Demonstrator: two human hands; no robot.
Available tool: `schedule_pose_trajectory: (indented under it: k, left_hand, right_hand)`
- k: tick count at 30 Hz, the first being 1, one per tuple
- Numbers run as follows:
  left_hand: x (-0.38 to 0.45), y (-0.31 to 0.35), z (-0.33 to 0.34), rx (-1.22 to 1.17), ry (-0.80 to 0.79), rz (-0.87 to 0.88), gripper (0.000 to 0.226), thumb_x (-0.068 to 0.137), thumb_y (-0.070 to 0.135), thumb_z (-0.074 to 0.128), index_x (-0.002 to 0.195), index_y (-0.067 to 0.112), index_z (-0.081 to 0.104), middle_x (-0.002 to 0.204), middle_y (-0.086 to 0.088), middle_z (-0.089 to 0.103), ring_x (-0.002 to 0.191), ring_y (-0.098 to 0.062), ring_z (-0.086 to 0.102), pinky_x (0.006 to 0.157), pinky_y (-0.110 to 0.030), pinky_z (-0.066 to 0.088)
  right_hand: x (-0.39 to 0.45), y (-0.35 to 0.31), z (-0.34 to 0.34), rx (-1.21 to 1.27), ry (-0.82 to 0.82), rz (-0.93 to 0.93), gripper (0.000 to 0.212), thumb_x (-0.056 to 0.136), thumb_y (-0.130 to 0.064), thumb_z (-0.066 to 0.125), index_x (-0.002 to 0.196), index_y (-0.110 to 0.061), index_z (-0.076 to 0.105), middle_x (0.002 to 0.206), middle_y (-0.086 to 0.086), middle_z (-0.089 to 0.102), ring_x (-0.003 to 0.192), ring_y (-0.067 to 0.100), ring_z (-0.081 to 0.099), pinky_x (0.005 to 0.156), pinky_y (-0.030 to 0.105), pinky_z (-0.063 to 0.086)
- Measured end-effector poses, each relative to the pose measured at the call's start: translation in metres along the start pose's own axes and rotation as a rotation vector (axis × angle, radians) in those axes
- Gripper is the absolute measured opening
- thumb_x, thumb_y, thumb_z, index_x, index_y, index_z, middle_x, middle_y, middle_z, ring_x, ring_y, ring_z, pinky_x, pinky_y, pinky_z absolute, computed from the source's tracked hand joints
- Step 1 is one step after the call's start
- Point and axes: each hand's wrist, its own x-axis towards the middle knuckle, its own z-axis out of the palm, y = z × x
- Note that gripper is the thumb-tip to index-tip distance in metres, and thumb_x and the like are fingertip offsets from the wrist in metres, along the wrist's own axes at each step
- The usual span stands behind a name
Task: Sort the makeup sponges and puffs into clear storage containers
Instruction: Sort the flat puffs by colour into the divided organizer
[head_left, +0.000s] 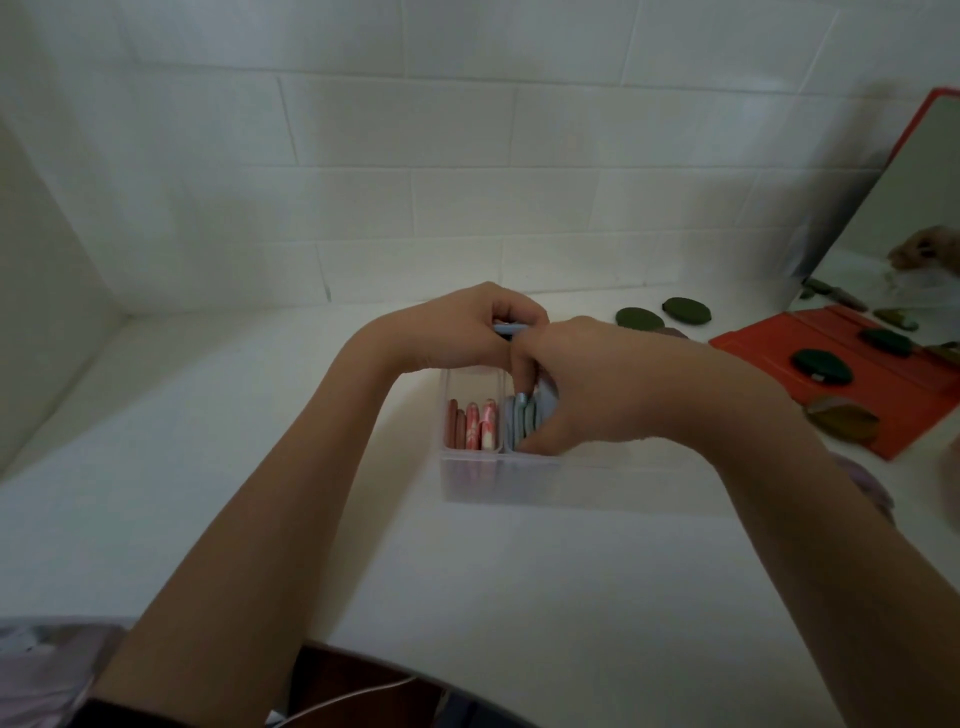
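Observation:
A clear divided container (519, 480) stands in the middle of the white table. Its left compartment holds several pink and red puffs (472, 425) on edge. The compartment beside it holds several light blue puffs (521, 425), also on edge. My left hand (467, 327) hovers over the container's far side and grips a light blue puff (509, 328). My right hand (587, 384) reaches down into the blue compartment, fingers among the blue puffs; how it holds them is hidden.
Two dark green puffs (662, 312) lie at the back right of the table. An orange tray (810, 364) with a mirror (914, 234) stands at the right, carrying a dark green puff (822, 366) and a brownish one (844, 418). A purple puff (862, 483) lies beyond my right forearm.

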Motion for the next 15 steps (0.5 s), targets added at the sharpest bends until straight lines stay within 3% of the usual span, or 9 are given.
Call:
schedule_pose_trajectory:
  k: [2,5,8,10,12,13,15]
  left_hand:
    - [0.001,-0.001,0.001,0.023,0.035,-0.014,0.035,0.073,-0.009,0.067,0.072,0.026,0.063,0.066,0.019,0.064,0.067,0.003,0.059,0.066,-0.014,0.045]
    - [0.0,0.001,0.002,0.028,0.012,-0.008,0.029,0.073,-0.004,0.07,0.075,0.025,0.065,0.073,0.012,0.066,0.071,-0.003,0.061,0.071,-0.02,0.05]
    - [-0.003,0.007,0.002,0.006,-0.015,0.012,0.027,0.071,0.01,0.069,0.071,0.037,0.068,0.072,0.014,0.065,0.07,-0.004,0.059,0.067,-0.018,0.047]
    - [-0.003,0.006,0.001,0.002,-0.023,0.002,0.031,0.076,0.007,0.069,0.068,0.037,0.067,0.066,0.018,0.062,0.064,0.002,0.055,0.063,-0.011,0.042]
    - [-0.002,0.005,0.0,0.027,-0.02,-0.019,0.024,0.08,0.002,0.067,0.076,0.026,0.07,0.065,0.017,0.061,0.062,0.002,0.055,0.062,-0.009,0.041]
    - [-0.002,0.005,0.0,0.04,-0.022,-0.024,0.015,0.081,0.003,0.066,0.083,0.017,0.072,0.071,0.011,0.065,0.066,-0.001,0.057,0.065,-0.011,0.043]
    - [-0.001,0.005,0.001,0.056,-0.009,-0.022,0.017,0.076,0.011,0.066,0.091,0.009,0.073,0.085,-0.004,0.07,0.078,-0.013,0.062,0.075,-0.021,0.048]
  right_hand:
    - [-0.001,0.001,-0.001,0.1,0.045,-0.002,0.036,0.076,-0.031,0.076,0.094,-0.021,0.047,0.092,-0.001,0.055,0.071,0.013,0.056,0.055,0.027,0.053]
    - [0.0,0.005,-0.003,0.249,-0.011,0.036,0.034,0.075,-0.034,0.077,0.096,-0.021,0.054,0.095,0.0,0.055,0.064,0.012,0.06,0.049,0.022,0.056]
    - [-0.004,0.015,-0.011,0.331,-0.092,0.016,0.035,0.071,-0.043,0.075,0.1,-0.032,0.06,0.104,-0.011,0.058,0.074,0.01,0.066,0.057,0.016,0.055]
    - [-0.011,0.022,-0.02,0.371,-0.063,-0.015,0.032,0.073,-0.042,0.074,0.102,-0.034,0.064,0.107,-0.018,0.061,0.079,0.006,0.067,0.061,0.017,0.055]
    - [-0.016,0.026,-0.027,0.341,0.032,-0.038,0.023,0.074,-0.036,0.075,0.096,-0.032,0.07,0.097,-0.02,0.067,0.075,0.004,0.067,0.063,0.015,0.054]
    - [-0.017,0.027,-0.028,0.304,0.054,-0.047,0.018,0.075,-0.034,0.076,0.092,-0.032,0.072,0.087,-0.022,0.069,0.071,0.001,0.066,0.063,0.01,0.051]
    - [-0.015,0.022,-0.024,0.27,0.034,-0.037,0.012,0.075,-0.032,0.076,0.086,-0.035,0.073,0.066,-0.026,0.066,0.063,-0.005,0.063,0.057,0.003,0.042]
